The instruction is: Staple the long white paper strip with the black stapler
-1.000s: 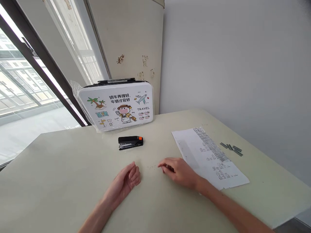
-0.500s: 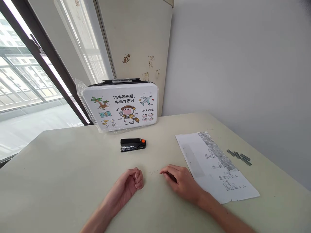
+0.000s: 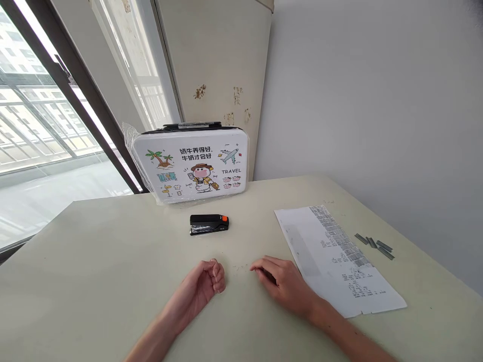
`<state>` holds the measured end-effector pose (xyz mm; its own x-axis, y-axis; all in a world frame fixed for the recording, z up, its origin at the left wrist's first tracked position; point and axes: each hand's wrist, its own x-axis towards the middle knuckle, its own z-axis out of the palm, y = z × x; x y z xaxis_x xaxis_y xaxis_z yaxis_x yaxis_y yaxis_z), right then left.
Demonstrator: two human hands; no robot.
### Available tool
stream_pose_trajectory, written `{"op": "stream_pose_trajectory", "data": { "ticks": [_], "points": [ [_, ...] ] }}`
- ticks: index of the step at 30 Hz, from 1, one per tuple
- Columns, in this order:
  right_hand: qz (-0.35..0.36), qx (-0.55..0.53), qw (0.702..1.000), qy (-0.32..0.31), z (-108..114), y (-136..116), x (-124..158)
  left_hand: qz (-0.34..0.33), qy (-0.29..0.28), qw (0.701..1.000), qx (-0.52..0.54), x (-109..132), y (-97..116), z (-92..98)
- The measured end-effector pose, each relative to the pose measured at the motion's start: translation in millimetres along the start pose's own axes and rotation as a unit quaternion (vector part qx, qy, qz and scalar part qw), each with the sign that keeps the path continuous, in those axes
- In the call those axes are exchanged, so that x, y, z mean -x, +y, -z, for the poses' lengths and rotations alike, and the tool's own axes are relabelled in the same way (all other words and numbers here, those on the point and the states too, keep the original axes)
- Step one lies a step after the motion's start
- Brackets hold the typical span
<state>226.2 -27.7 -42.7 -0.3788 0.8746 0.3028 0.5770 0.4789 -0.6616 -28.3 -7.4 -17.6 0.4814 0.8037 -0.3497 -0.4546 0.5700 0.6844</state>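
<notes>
My left hand (image 3: 207, 284) rests on the table with its palm turned inward and its fingers curled into a loose fist; nothing shows in it. My right hand (image 3: 284, 281) lies palm down beside the left edge of a printed sheet of paper (image 3: 302, 236). Its fingers are bent and close together, the thumb near the index finger, with nothing visible between them. Beyond both hands, nearer the left one, a black stapler (image 3: 209, 224) with an orange button lies on its base, touched by neither hand. Tiny bits (image 3: 240, 267), too small to name, lie between my hands.
Several strips of staples (image 3: 373, 244) lie right of the paper. At the back of the table (image 3: 94, 261) stands a white case (image 3: 177, 176) with cartoon prints, partly wrapped in clear plastic. A window (image 3: 49, 136) is at the left, a grey wall (image 3: 370, 110) at the right.
The whole view has shifted slightly, so things appear a little further right. Both hands, the stapler and the paper keep their places on the table.
</notes>
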Motion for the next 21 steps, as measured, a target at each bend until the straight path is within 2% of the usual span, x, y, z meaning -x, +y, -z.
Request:
{"op": "stream_pose_trajectory", "data": {
  "ticks": [21],
  "points": [
    [-0.021,-0.008,1.000,-0.009,-0.6,0.5,2.6,-0.007,-0.015,1.000,-0.009,1.7,-2.5,5.7]
  ]
}}
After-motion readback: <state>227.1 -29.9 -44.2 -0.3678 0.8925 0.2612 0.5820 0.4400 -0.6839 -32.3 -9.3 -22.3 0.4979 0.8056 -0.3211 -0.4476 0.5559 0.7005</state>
